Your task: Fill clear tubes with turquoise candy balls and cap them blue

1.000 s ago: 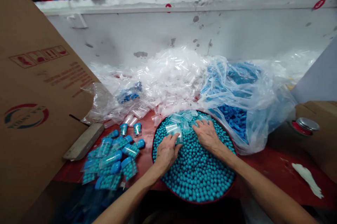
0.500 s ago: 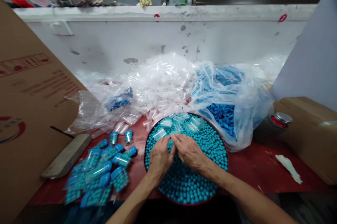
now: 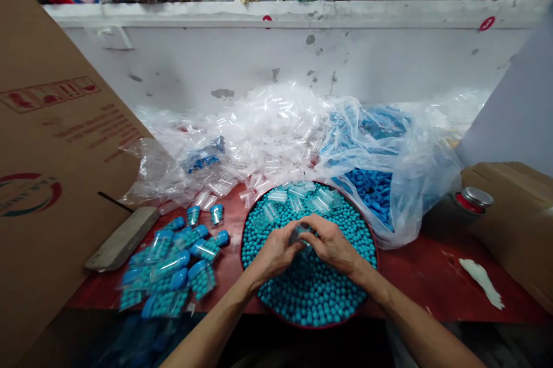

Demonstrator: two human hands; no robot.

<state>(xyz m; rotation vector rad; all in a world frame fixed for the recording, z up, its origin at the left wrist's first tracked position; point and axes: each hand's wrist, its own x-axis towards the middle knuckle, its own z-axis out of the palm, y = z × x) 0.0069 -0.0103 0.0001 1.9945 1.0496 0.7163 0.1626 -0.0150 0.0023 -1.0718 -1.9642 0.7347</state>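
My left hand [image 3: 277,248] and my right hand [image 3: 332,243] meet above a round red tray [image 3: 375,253]. Between their fingers is a small clear plastic container [image 3: 301,233], its open rim tilted toward me. Teal beads [image 3: 317,302] fill the tray. On the beads, just beyond my fingers, lie several more clear containers [image 3: 322,201]. To the left is a heap of bead-filled containers with blue caps [image 3: 168,264], most lying on their sides. Two filled ones [image 3: 216,215] stand upright behind the heap. My fingers partly hide the held container.
Behind the tray is a big pile of clear containers [image 3: 276,120]. A plastic bag [image 3: 408,201] of blue caps [image 3: 369,192] stands at right, near a silver-lidded jar [image 3: 475,198]. Cardboard boxes [image 3: 56,137] flank the red table [image 3: 401,276]; a grey block [image 3: 123,238] lies left.
My hands have drawn slightly apart and the clear container now shows between them. The whole view has shifted a little, so the scene sits farther right.
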